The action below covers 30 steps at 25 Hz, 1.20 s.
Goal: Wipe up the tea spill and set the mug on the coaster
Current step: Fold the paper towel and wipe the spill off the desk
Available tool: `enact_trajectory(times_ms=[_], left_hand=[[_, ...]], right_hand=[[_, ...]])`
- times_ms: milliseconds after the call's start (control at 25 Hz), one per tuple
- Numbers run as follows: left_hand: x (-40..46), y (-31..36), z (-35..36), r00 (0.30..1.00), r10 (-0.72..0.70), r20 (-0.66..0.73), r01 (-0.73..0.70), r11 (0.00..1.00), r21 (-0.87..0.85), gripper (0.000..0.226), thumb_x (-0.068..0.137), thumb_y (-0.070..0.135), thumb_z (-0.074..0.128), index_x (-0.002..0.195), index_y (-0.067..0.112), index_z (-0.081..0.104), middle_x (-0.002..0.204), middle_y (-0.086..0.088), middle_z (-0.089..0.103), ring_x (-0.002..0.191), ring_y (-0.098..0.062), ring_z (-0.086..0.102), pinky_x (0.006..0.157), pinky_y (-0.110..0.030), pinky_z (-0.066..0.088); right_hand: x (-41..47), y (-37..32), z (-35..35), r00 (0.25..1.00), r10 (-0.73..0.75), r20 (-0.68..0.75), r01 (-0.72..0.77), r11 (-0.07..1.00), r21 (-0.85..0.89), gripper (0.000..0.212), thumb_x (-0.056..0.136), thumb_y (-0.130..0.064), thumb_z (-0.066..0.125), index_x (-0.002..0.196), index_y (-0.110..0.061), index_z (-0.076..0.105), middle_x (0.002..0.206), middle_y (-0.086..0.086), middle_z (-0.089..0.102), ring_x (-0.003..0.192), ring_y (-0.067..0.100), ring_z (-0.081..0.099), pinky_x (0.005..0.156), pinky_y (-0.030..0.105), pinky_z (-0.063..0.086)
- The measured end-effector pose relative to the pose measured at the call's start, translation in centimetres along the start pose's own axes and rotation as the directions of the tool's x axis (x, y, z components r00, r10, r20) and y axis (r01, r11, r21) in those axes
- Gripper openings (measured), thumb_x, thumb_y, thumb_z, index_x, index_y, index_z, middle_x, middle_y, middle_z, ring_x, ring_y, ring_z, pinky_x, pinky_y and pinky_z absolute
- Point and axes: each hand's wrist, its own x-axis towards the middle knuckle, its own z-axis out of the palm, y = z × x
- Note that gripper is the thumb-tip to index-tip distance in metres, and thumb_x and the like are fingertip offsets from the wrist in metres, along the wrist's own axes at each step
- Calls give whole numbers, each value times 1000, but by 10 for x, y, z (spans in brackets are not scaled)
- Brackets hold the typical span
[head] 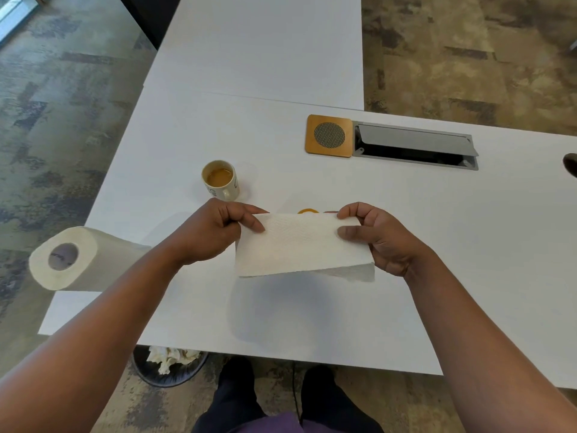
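A folded white paper towel [299, 245] hangs above the white table [437, 245], held between both hands. My left hand [215, 232] pinches its upper left corner and my right hand [377, 239] pinches its upper right corner. Just behind the towel's top edge a small amber tea spill [307, 211] shows on the table, mostly hidden by the towel. A cream mug [221, 180] holding brown tea stands upright beyond my left hand. The square wooden coaster [329, 135] with a round mesh centre lies farther back to the right.
A paper towel roll [75, 259] lies on its side at the table's left edge. A grey cable hatch [415, 145] is set in the table beside the coaster. A black bin [170, 367] with crumpled paper stands under the near edge.
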Motion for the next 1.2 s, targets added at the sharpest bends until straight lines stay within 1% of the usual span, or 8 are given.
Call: enact_trajectory(times_ms=[160,280,400,600,720,960,1120,1200], left_hand=[[4,1,-12,981,-153,122,183,935,-302,30,81,16,54,109,15,66,129,-1,72,117,-20,69,94,-37,56],[12,9,16,950,-221,220,231,973,-21,56,76,50,84,121,33,56,118,9,76,107,-6,71,94,-32,57],[15,4,56,949,-211,234,197,977,83,42,79,48,84,115,37,64,104,11,77,90,-8,74,73,-25,59],[10,-12,62,961,-273,40,274,922,-274,33,83,40,82,104,15,75,101,-9,79,90,-31,76,75,-42,63],[10,-15,70,943,-325,-68,259,847,-465,41,80,38,85,107,10,74,105,-12,78,95,-34,74,81,-47,62],[14,-12,89,916,-385,-114,245,761,-600,35,89,37,74,113,11,72,111,-11,77,102,-34,74,86,-50,61],[14,-12,87,879,-453,-147,280,740,-612,27,101,35,62,113,12,71,108,-8,78,102,-31,75,84,-47,62],[14,-12,87,858,-453,-243,265,795,-545,17,99,29,66,113,19,65,99,-7,79,96,-29,75,80,-44,61]], right_hand=[[-4,0,5,998,-64,23,67,983,-173,43,86,13,65,114,-18,58,125,9,71,104,27,69,84,42,60],[-2,-1,16,995,-60,82,83,945,-317,49,87,9,65,120,-25,56,108,12,71,92,28,66,79,45,56],[1,-3,27,991,-78,113,118,904,-411,49,84,1,69,120,-31,57,100,8,73,88,25,68,76,44,57],[7,6,27,940,-219,-263,147,952,-267,72,69,-31,89,131,-37,53,131,-6,63,114,17,64,85,34,56],[9,30,35,953,-16,-303,27,999,32,101,64,-39,92,148,-33,36,143,2,55,118,18,60,89,44,54],[10,59,63,985,16,-173,22,977,214,35,90,-17,73,124,-13,66,119,9,74,107,26,72,81,41,60],[10,57,62,963,-54,-262,102,980,171,32,92,-10,70,123,-12,59,112,12,75,102,27,72,87,47,59],[8,57,63,928,-94,-360,132,988,83,35,89,-13,75,110,-23,49,85,4,73,80,21,68,70,37,55]])
